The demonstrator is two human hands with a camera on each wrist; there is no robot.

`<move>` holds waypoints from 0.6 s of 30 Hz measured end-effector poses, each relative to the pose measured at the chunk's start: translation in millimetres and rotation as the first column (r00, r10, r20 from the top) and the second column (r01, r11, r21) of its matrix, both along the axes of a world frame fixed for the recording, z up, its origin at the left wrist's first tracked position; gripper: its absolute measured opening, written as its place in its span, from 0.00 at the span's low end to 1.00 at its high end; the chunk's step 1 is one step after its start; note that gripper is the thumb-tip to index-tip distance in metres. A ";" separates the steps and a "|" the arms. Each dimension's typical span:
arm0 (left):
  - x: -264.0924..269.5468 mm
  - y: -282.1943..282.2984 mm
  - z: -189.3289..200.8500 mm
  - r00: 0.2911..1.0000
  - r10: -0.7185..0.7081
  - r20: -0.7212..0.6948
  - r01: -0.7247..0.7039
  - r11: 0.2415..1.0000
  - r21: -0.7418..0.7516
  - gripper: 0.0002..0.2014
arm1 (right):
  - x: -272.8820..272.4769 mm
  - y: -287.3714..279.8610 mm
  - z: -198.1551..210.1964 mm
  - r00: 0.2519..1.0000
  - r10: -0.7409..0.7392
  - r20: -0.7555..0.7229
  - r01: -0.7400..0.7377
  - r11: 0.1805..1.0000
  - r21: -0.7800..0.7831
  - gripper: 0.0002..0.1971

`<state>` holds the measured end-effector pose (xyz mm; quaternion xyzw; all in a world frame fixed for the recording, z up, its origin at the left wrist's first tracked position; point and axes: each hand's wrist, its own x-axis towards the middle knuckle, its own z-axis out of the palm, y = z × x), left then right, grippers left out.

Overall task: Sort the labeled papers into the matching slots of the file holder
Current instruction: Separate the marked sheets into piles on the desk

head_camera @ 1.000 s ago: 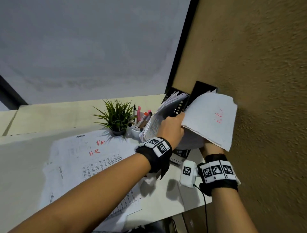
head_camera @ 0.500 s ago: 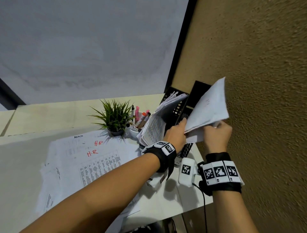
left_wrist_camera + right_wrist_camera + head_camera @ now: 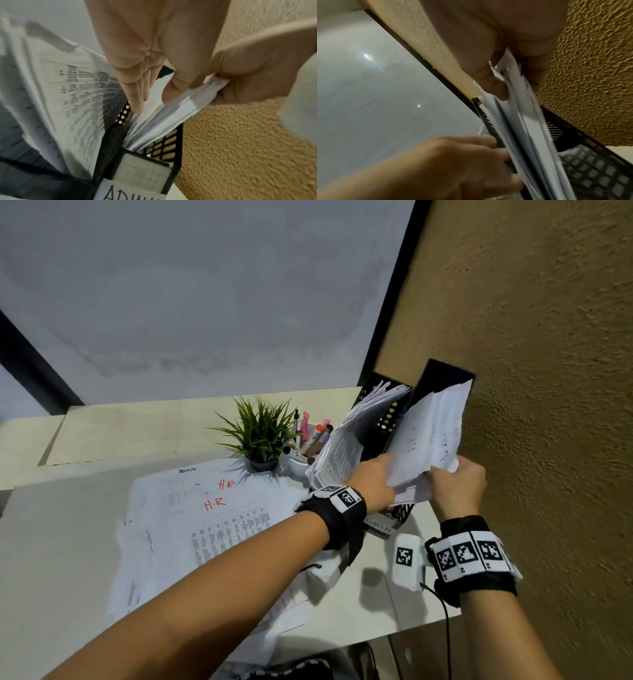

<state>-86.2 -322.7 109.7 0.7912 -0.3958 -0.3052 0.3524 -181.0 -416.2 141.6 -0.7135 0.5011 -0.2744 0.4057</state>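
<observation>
A black mesh file holder [image 3: 445, 374] stands at the desk's right end against the brown wall; its front carries an ADMIN label [image 3: 133, 192]. A bundle of white sheets [image 3: 428, 440] with faint red writing stands in the right slot. My right hand [image 3: 459, 487] pinches the bundle's near upper corner [image 3: 510, 75]. The left hand [image 3: 373, 484] lies with straight fingers [image 3: 137, 105] against the bundle's left face, beside the divider [image 3: 122, 116]. Printed sheets [image 3: 342, 453] lean out of the left slot.
Loose papers [image 3: 212, 508] marked H.R and ADMIN cover the desk to the left. A small potted plant [image 3: 260, 436] and a white pen cup [image 3: 305, 446] stand just left of the holder. The textured wall [image 3: 548, 371] is close on the right.
The bundle has swung from lying open towards the wall to standing nearly upright in the right slot. My right hand came up to its near corner; the left hand shifted onto its face.
</observation>
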 end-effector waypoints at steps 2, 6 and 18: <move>7.4 23.0 6.4 0.995 0.078 -0.063 -0.084 0.991 -0.102 0.25 | 3.8 6.4 2.4 1.000 -0.006 0.010 0.006 0.999 -0.033 0.13; 35.7 91.6 6.0 0.928 0.344 -0.143 -0.371 0.879 -0.299 0.15 | 19.1 35.3 22.8 0.987 -0.025 0.158 0.071 0.953 -0.294 0.20; 76.5 286.0 -111.0 0.357 0.932 -0.055 -0.868 0.353 0.349 0.22 | 95.7 169.4 -111.9 0.727 0.627 -0.281 -0.529 0.772 0.354 0.18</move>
